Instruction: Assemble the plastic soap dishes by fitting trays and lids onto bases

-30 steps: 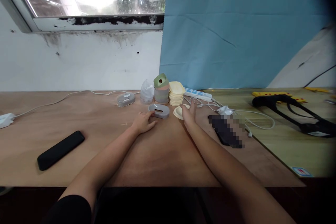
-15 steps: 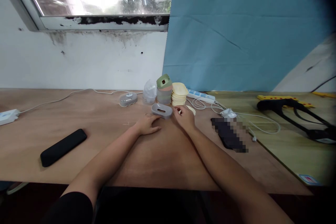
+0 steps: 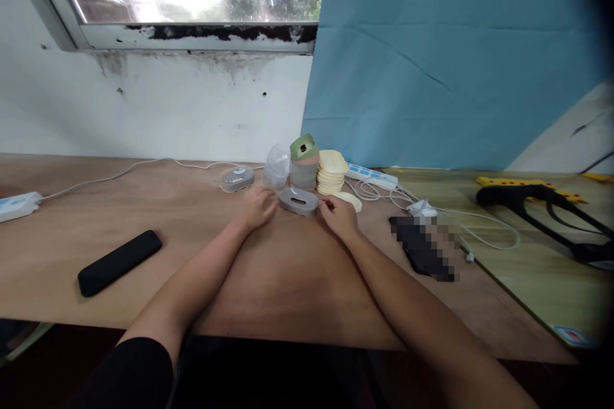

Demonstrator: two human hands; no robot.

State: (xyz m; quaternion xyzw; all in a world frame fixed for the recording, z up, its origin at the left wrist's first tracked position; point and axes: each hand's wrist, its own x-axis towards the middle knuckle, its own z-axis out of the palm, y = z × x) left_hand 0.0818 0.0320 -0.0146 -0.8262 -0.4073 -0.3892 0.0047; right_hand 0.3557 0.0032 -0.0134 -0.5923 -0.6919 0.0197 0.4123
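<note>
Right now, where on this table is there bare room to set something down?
Bare wood: from the black handset to the left hand, and nearside between it and the right hand. Crowded: around yellow lid stack, grey shell, cables.

matt grey plastic lid [image 3: 298, 200], smooth wooden table [image 3: 201, 236]

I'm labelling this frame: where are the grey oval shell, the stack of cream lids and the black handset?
grey oval shell [image 3: 309, 203], head view, top face right of slot.
stack of cream lids [image 3: 330, 163], head view, top lid.
black handset [image 3: 119, 262], head view, middle of its face.
</note>
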